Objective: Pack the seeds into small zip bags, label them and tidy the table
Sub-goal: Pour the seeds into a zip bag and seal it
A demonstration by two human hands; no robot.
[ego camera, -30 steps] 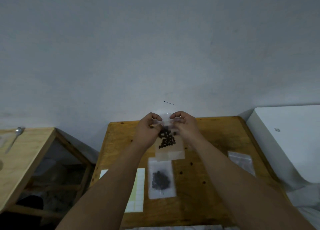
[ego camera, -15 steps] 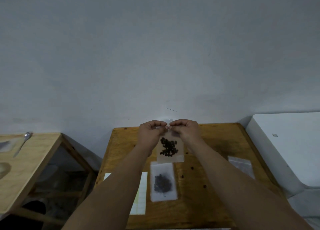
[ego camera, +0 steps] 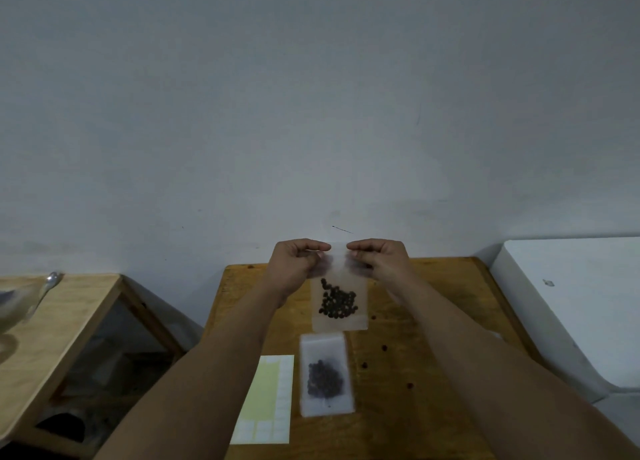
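Note:
A small clear zip bag (ego camera: 338, 300) with dark round seeds in its lower half hangs upright above the wooden table (ego camera: 433, 321). My left hand (ego camera: 296, 265) pinches its top left corner and my right hand (ego camera: 379, 262) pinches its top right corner. A second bag of dark seeds (ego camera: 325, 374) lies flat on the table just below it. A sheet of white labels (ego camera: 266, 400) on yellow backing lies to the left of that bag. A few loose seeds (ego camera: 383, 348) are scattered on the wood to the right.
A lighter wooden table (ego camera: 69, 314) stands at the left with a metal spoon (ego camera: 48, 286) on it. A white box-like surface (ego camera: 571, 303) flanks the table on the right. A plain grey wall rises behind.
The two hands have moved slightly apart along the top edge of the held bag, and the seeds have settled lower in it. The view has shifted a little.

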